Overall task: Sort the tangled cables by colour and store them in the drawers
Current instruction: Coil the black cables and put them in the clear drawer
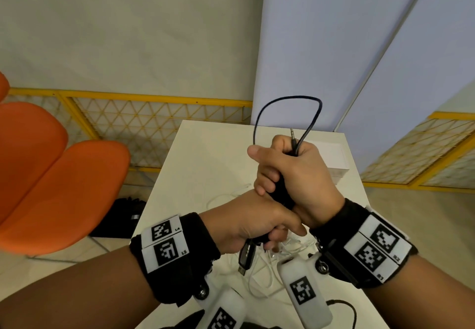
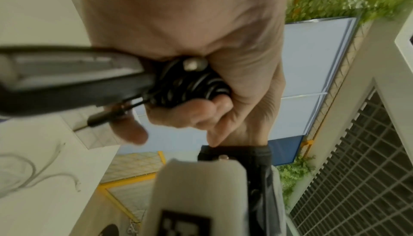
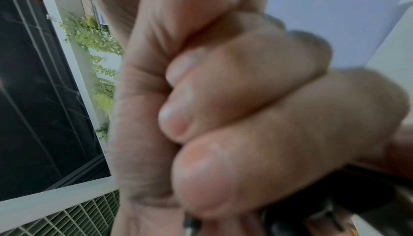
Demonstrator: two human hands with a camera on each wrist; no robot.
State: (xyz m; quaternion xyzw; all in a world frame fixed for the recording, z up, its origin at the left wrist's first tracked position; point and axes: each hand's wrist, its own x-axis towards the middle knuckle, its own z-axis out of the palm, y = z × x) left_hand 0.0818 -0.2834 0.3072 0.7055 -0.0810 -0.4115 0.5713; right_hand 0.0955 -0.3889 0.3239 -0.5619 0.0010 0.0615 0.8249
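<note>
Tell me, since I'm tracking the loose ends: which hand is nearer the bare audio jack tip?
Right. The right hand grips the black cable bundle directly below the jack tip; the left hand holds the bundle's lower end.

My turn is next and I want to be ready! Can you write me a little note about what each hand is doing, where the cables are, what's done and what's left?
Right hand: fingers curled round a bundle of black cables, held up above the table. One loop and an audio plug stick out the top.
Left hand: grips the bundle's lower end, where USB plugs hang out.
White cables lie loose on the table under the hands; another black cable lies at the near right edge.
Done: black cables gathered into the hands.
Left: store the black bundle, then gather the white ones. No drawer is clearly in view.
</note>
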